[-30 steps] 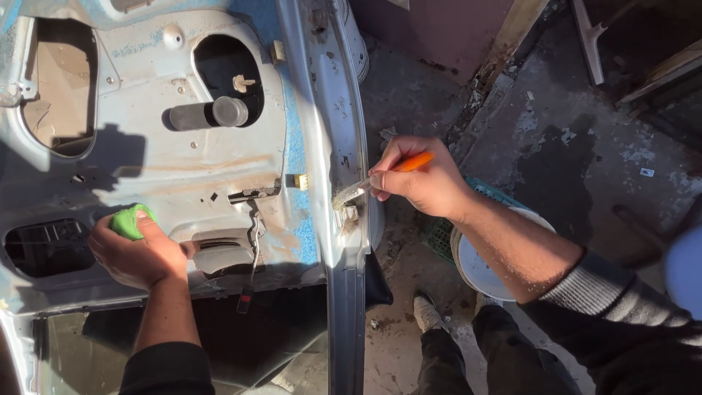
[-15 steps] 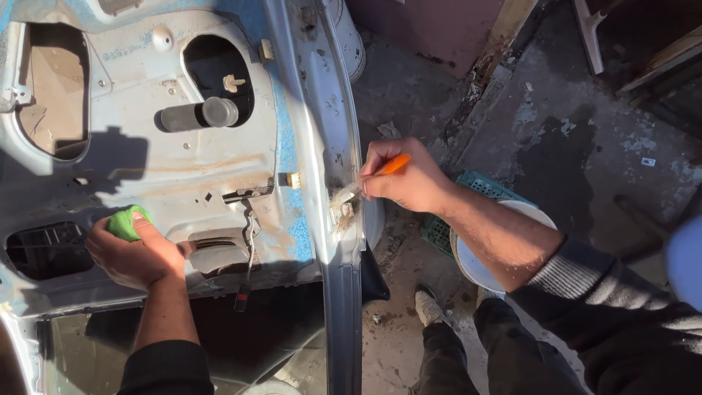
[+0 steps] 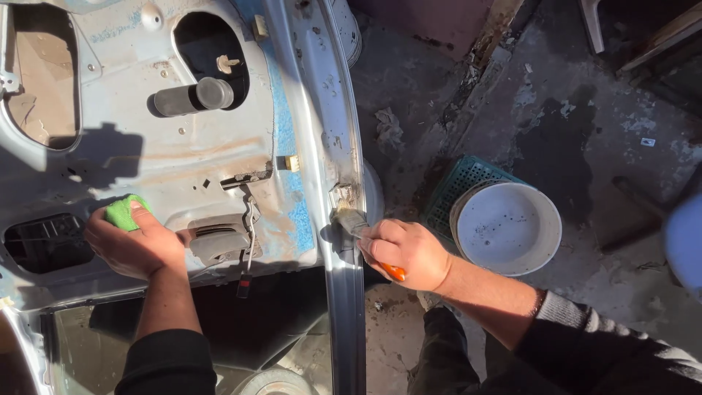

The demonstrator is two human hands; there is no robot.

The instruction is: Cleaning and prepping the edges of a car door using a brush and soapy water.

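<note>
A stripped grey-blue car door [image 3: 219,161] lies in front of me, inner panel up. My left hand [image 3: 135,241] presses a green sponge [image 3: 123,212] against the panel beside a dark cut-out. My right hand [image 3: 406,252] grips a small brush with an orange handle [image 3: 393,272]. Its bristle end [image 3: 349,219] rests on the rusty spot of the door's edge frame [image 3: 344,197].
A white bucket [image 3: 508,227] stands on a green crate [image 3: 457,190] on the stained concrete floor to the right. A grey cylinder [image 3: 194,96] sticks out of an upper door opening. My dark trousers and a shoe show below the door edge.
My right hand has swung down along the door edge and turned, so the orange handle now points down instead of up right. The left hand holds the sponge in the same place.
</note>
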